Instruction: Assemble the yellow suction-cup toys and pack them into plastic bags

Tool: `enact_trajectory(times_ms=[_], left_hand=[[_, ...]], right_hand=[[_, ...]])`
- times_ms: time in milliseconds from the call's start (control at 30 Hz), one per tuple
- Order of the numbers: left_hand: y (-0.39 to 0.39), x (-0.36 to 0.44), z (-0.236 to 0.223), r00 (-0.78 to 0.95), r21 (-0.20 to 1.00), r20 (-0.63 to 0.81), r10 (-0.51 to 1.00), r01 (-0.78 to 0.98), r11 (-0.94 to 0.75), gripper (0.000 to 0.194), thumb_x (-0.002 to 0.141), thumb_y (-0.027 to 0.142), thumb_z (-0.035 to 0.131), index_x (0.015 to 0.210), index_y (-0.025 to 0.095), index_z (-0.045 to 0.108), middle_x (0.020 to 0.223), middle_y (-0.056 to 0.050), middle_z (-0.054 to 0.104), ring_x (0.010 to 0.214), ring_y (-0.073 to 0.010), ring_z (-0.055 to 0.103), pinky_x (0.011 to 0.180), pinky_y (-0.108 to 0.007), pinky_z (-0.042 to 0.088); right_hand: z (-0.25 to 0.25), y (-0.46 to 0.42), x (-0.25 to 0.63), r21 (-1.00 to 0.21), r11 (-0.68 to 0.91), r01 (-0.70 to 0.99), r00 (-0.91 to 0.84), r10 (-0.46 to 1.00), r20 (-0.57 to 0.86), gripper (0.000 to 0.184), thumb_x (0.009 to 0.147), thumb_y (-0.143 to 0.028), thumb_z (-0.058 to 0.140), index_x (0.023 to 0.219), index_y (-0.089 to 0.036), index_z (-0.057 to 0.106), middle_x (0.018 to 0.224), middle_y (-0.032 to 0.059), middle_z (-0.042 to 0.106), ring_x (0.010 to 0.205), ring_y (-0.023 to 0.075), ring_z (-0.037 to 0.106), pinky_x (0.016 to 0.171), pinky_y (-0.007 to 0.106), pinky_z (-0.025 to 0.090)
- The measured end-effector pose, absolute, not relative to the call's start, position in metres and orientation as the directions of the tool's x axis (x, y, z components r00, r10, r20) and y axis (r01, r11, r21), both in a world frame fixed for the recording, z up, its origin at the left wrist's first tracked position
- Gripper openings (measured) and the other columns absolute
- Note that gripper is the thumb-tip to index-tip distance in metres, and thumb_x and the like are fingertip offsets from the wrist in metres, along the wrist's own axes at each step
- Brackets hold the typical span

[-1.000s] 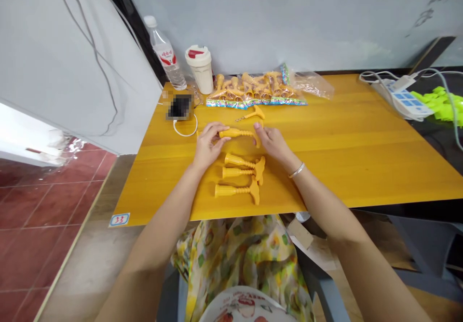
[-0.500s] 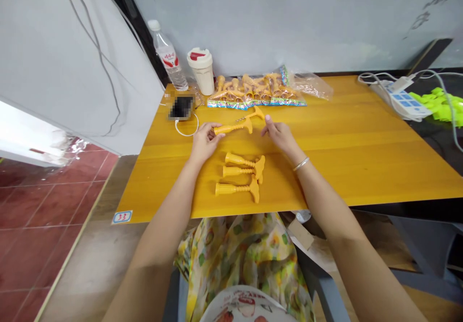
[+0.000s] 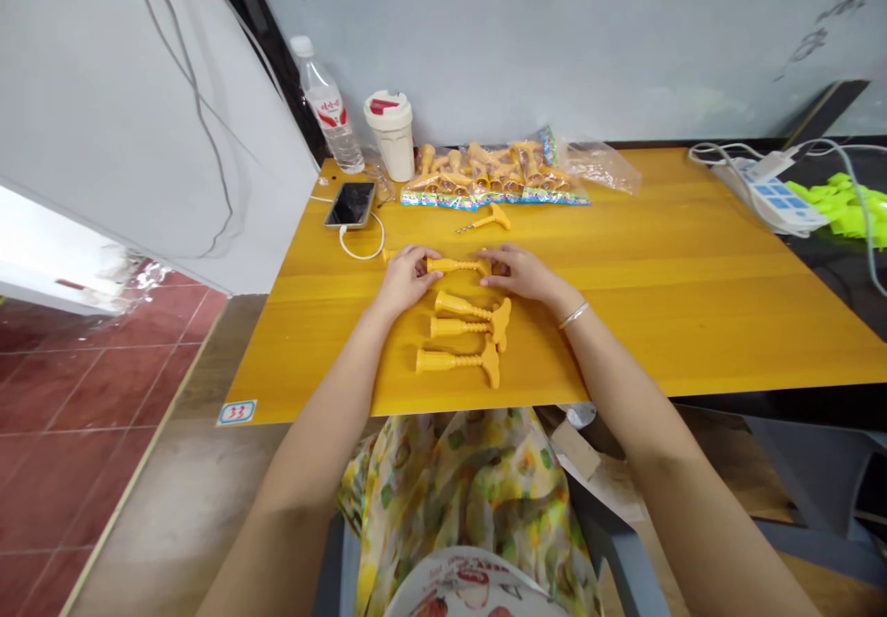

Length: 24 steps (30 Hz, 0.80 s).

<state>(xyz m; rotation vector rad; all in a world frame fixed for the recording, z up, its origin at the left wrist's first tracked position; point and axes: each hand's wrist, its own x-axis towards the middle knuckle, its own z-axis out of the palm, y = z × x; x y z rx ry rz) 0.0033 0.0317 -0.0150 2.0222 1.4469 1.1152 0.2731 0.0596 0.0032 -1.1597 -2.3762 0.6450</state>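
Yellow tool (image 3: 454,265), one, between two hands (image 3: 521,272)

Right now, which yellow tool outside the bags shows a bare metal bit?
The back tool, just in front of the bags. Its bit is bare metal; the three front tools and the held tool in the left hand show only yellow.

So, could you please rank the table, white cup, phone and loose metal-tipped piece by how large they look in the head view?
1. Table
2. White cup
3. Phone
4. Loose metal-tipped piece

The piece spans about as wide as the phone but covers less area.
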Motion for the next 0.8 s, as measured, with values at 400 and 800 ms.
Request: enact_trajectory(times_ms=[400,800], left_hand=[[0.034,0.000,-0.019,0.168,0.745,0.391,0.905,0.519,-0.418,0.024,0.074,0.029,0.075,0.095,0.019,0.071,0.077,0.002,0.053,0.058,-0.0094,0.047,0.060,-0.024,0.045],[0.022,0.000,-0.005,0.104,0.724,0.462,0.880,0.528,-0.443,0.044,0.078,0.038,0.076,0.118,0.021,0.066,0.108,-0.006,0.053,0.069,-0.0104,0.050,0.067,-0.027,0.050]], right_hand=[[0.010,0.051,0.271,-0.339,0.635,0.694,-0.649,0.756,0.087,0.058,0.090,-0.041,0.067,0.143,-0.021,0.055,0.124,0.0147,0.059,0.104,0.0279,0.064,0.094,0.039,0.051],[0.001,0.052,0.270,-0.399,0.635,0.661,-0.641,0.755,0.140,0.061,0.089,-0.046,0.068,0.145,-0.026,0.054,0.124,0.0113,0.059,0.112,0.0267,0.062,0.101,0.040,0.048]])
